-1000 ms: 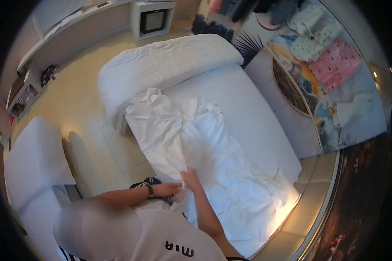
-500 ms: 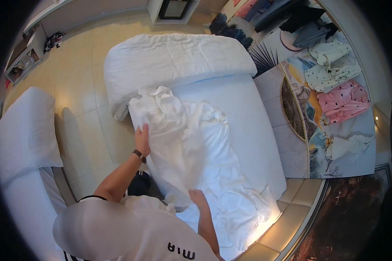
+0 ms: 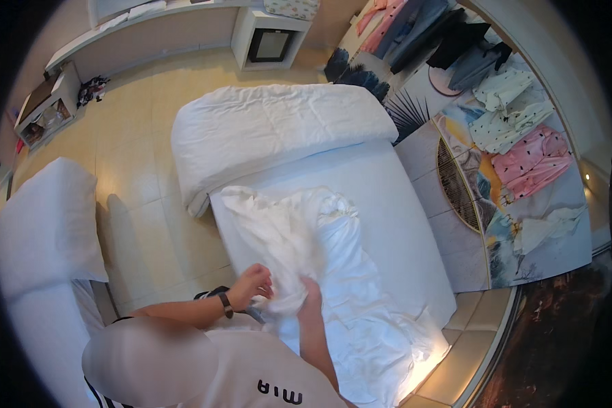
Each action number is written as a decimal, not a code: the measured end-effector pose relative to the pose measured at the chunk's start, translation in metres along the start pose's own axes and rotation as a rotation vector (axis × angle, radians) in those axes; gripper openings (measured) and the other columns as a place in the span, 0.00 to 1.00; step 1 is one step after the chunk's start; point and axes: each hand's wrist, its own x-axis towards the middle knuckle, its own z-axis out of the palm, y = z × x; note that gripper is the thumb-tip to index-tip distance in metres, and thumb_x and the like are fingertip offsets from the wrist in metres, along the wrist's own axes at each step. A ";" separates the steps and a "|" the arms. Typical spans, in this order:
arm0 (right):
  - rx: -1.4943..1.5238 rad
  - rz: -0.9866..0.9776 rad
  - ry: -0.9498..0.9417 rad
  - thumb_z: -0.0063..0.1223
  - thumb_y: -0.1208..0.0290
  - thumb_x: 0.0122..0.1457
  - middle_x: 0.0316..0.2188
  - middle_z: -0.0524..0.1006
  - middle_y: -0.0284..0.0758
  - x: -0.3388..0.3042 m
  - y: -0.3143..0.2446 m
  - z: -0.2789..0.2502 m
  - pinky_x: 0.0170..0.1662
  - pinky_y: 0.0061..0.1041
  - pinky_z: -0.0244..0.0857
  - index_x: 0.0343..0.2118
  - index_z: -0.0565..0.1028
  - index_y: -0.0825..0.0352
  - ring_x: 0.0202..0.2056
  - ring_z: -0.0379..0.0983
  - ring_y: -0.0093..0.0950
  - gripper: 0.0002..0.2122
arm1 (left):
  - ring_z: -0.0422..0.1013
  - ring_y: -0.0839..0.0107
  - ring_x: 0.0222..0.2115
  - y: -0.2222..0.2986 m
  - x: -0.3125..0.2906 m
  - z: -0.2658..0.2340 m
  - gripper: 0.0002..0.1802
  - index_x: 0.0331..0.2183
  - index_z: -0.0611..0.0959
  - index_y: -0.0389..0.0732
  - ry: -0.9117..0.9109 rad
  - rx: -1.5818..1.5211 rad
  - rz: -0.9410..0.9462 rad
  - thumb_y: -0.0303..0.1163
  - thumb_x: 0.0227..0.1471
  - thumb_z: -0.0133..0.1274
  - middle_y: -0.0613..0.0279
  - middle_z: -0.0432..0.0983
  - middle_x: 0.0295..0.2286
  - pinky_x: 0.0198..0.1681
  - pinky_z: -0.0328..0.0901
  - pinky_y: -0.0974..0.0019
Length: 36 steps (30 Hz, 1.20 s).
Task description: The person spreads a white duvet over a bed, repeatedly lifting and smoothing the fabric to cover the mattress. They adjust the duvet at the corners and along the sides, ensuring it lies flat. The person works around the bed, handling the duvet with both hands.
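Observation:
A crumpled off-white cloth [image 3: 279,234] lies bunched over the near left part of the bed; whether it is a sheet or a pillowcase I cannot tell. My left hand [image 3: 250,285], with a dark watch on its wrist, is at the cloth's near left edge with fingers curled on it. My right hand [image 3: 310,296] grips the same cloth a short way to the right; its fingertips are partly hidden by the folds. Beside and under it, a brighter white wrinkled cover [image 3: 360,292] spreads toward the headboard.
A rolled white duvet [image 3: 279,122] lies across the bed's far end. Bare mattress sheet [image 3: 401,224] shows on the right. Another bed with a white pillow [image 3: 47,217] stands left, past a strip of tiled floor [image 3: 149,224]. Clothes hang at the right wall; a padded headboard [image 3: 455,347] borders the bed.
My left hand has come down and nearer, close to my right hand. The off-white cloth is gathered in toward me. The whole view has tilted slightly farther up.

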 end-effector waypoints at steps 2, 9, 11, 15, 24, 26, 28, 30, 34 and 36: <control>0.014 0.123 -0.014 0.49 0.73 0.45 0.33 0.73 0.41 -0.013 0.006 -0.007 0.38 0.28 0.66 0.39 0.68 0.76 0.34 0.71 0.31 0.17 | 0.70 0.67 0.30 0.006 0.013 0.001 0.20 0.42 0.66 0.34 0.143 -0.173 -0.135 0.36 0.50 0.48 0.56 0.70 0.31 0.31 0.67 0.64; -0.438 0.191 -0.319 0.52 0.72 0.44 0.29 0.74 0.40 -0.051 0.019 -0.036 0.37 0.26 0.64 0.34 0.71 0.75 0.33 0.71 0.31 0.15 | 0.67 0.74 0.21 0.005 0.053 -0.037 0.08 0.27 0.73 0.36 0.485 0.250 0.484 0.31 0.51 0.45 0.63 0.71 0.23 0.25 0.62 0.71; -0.961 0.054 -0.283 0.52 0.69 0.45 0.28 0.74 0.41 -0.045 0.028 -0.061 0.37 0.28 0.63 0.34 0.71 0.74 0.32 0.71 0.35 0.15 | 0.63 0.77 0.20 0.023 0.026 -0.023 0.09 0.23 0.73 0.36 0.492 0.379 0.547 0.30 0.52 0.43 0.65 0.71 0.20 0.23 0.59 0.71; -1.360 -0.519 -0.027 0.54 0.61 0.47 0.26 0.72 0.44 -0.010 0.060 -0.080 0.35 0.32 0.62 0.34 0.71 0.72 0.30 0.69 0.40 0.17 | 0.65 0.71 0.22 -0.017 -0.008 -0.033 0.07 0.26 0.73 0.34 0.475 0.849 0.686 0.28 0.50 0.45 0.57 0.71 0.20 0.26 0.61 0.67; -1.359 -0.428 -0.041 0.53 0.67 0.47 0.21 0.71 0.41 0.049 0.080 0.010 0.30 0.34 0.61 0.25 0.70 0.71 0.25 0.67 0.41 0.11 | 0.61 0.62 0.19 -0.028 -0.052 -0.021 0.07 0.20 0.67 0.33 -0.020 1.359 0.491 0.21 0.47 0.45 0.50 0.61 0.17 0.27 0.61 0.66; -1.003 -0.563 0.089 0.51 0.71 0.47 0.18 0.69 0.41 0.051 0.086 0.012 0.28 0.34 0.59 0.21 0.67 0.72 0.23 0.65 0.40 0.09 | 0.64 0.61 0.20 -0.011 -0.054 -0.020 0.10 0.19 0.69 0.34 0.033 1.449 0.417 0.27 0.48 0.47 0.50 0.63 0.16 0.26 0.61 0.66; -0.848 -0.494 0.074 0.49 0.72 0.47 0.18 0.67 0.41 0.043 0.070 0.035 0.26 0.33 0.59 0.20 0.67 0.71 0.22 0.65 0.40 0.08 | 0.65 0.62 0.20 0.008 -0.055 -0.042 0.11 0.20 0.71 0.34 0.033 1.460 0.329 0.31 0.48 0.48 0.52 0.65 0.16 0.26 0.61 0.66; -0.833 -0.641 -0.042 0.49 0.75 0.47 0.18 0.67 0.40 0.017 0.039 0.075 0.25 0.32 0.60 0.21 0.67 0.70 0.21 0.64 0.39 0.05 | 0.69 0.64 0.24 0.013 -0.038 -0.084 0.13 0.26 0.76 0.36 0.333 1.087 0.388 0.37 0.50 0.46 0.55 0.73 0.24 0.28 0.63 0.64; -1.045 -1.253 -0.499 0.51 0.80 0.42 0.21 0.67 0.37 -0.010 0.028 0.166 0.25 0.32 0.61 0.25 0.70 0.68 0.22 0.66 0.36 0.06 | 0.69 0.72 0.27 0.123 -0.041 -0.071 0.17 0.35 0.74 0.37 0.131 0.057 0.119 0.42 0.53 0.42 0.62 0.73 0.28 0.33 0.63 0.70; -1.000 -1.150 -0.673 0.51 0.80 0.41 0.23 0.68 0.36 -0.012 0.047 0.205 0.25 0.32 0.61 0.26 0.71 0.67 0.24 0.67 0.36 0.07 | 0.68 0.76 0.27 0.171 -0.044 -0.074 0.17 0.34 0.74 0.36 -0.141 -0.143 -0.014 0.41 0.52 0.44 0.65 0.72 0.27 0.33 0.63 0.73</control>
